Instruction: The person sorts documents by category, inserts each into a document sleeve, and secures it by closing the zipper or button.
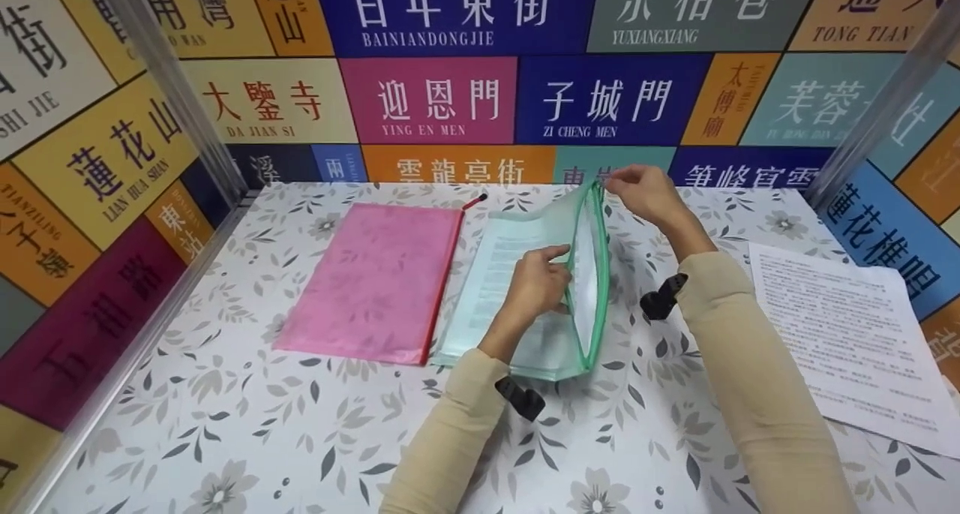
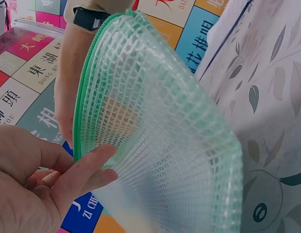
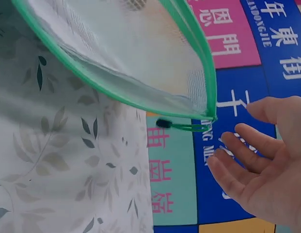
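A clear green mesh zipper pouch (image 1: 499, 266) lies with its zipped side raised and its mouth gaping. Printed text shows through its front. My left hand (image 1: 540, 281) pinches the near edge of the mouth; in the left wrist view its thumb and fingers (image 2: 99, 158) lie either side of the green edge. At the far end of the mouth, my right hand (image 1: 649, 195) hovers with relaxed fingers. A gap shows in the right wrist view between those fingers (image 3: 254, 141) and the pouch's corner, where a zipper pull (image 3: 164, 124) dangles on a green loop.
Left of the green pouch lies a flat pink zipper pouch (image 1: 375, 281) with a red edge and a pull at its far corner. Printed sheets (image 1: 840, 334) rest at the right of the flower-patterned table (image 1: 247, 416). Panels with lettering (image 1: 427, 97) stand behind and at both sides.
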`<state>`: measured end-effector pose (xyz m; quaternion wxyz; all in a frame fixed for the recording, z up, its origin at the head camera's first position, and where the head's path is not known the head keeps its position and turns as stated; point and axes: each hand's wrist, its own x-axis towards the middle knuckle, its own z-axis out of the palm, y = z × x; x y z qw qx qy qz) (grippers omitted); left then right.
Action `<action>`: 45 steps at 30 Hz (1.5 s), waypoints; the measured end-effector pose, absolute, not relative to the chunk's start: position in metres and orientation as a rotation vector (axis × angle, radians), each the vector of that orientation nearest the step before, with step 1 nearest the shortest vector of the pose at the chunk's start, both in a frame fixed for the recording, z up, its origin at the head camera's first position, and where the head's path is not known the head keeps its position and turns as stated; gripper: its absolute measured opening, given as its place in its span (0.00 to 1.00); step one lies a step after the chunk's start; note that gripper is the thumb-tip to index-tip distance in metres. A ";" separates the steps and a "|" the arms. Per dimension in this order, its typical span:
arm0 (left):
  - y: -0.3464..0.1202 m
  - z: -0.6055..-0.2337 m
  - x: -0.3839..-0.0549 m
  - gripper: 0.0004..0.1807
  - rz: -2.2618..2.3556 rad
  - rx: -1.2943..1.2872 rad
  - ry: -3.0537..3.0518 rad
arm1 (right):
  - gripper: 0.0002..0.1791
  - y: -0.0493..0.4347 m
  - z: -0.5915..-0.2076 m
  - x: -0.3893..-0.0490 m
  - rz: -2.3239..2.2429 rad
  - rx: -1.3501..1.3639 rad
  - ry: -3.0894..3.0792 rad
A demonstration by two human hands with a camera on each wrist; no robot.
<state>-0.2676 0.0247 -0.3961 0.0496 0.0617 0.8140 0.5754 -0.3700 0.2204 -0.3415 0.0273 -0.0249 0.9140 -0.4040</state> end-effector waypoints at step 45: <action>0.032 -0.403 -0.261 0.23 1.635 0.308 2.459 | 0.22 0.206 -0.354 -0.396 -1.443 0.244 2.699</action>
